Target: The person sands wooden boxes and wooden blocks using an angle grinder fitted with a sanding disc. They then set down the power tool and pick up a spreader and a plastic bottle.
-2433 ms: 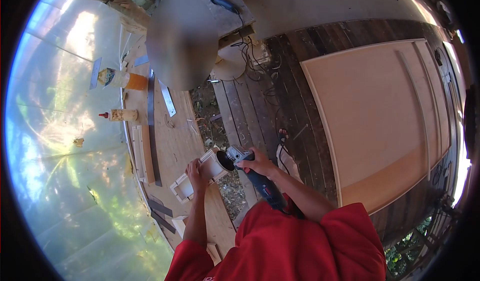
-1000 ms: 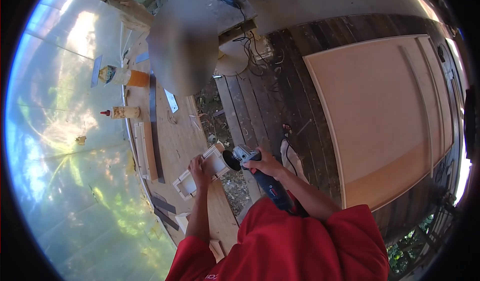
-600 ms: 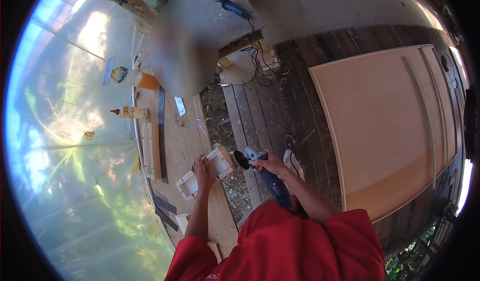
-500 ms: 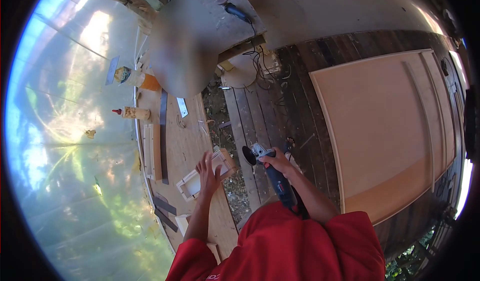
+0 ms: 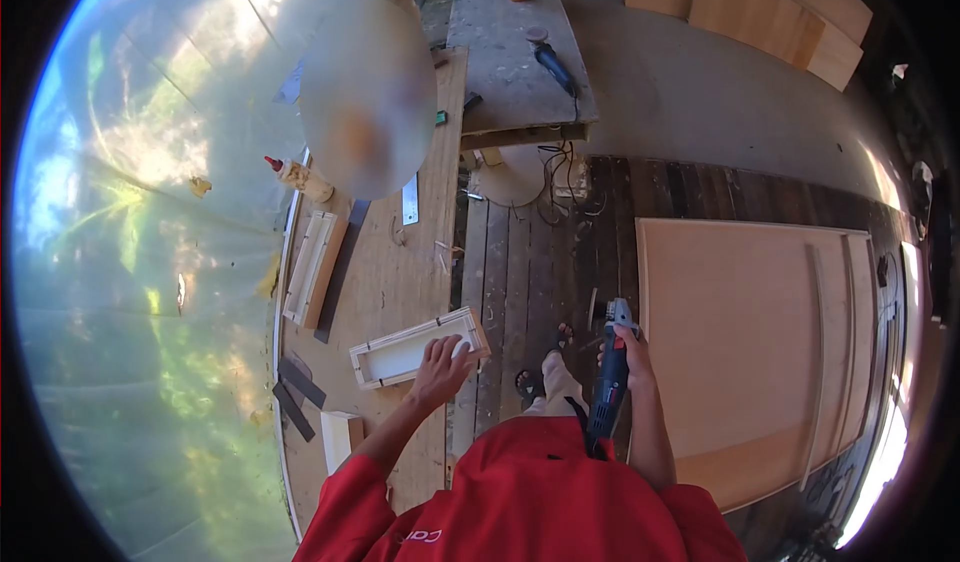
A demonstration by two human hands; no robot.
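Note:
My left hand [image 5: 440, 370] is at the near side of a shallow rectangular wooden box [image 5: 378, 370] on the workbench. Its fingers curl over the near rail into the box, close to the right end. The box has a pale inside and small dark marks along its rails. My right hand [image 5: 634, 354] is wrapped around an angle grinder [image 5: 609, 392], held upright beside my body with its metal head away from me. The grinder's disc is seen nearly edge-on.
The workbench [image 5: 400, 292] also carries a second wooden box [image 5: 315, 267], a glue bottle [image 5: 305, 179], a metal ruler [image 5: 410, 200] and dark strips [image 5: 295, 402]. A large wooden panel [image 5: 735, 342] lies to the right. Another power tool [image 5: 553, 65] rests on the far table [image 5: 500, 37].
My left hand has gone from spread above the box to curled over its near rail. The grinder has moved right and turned more upright. My view has shifted.

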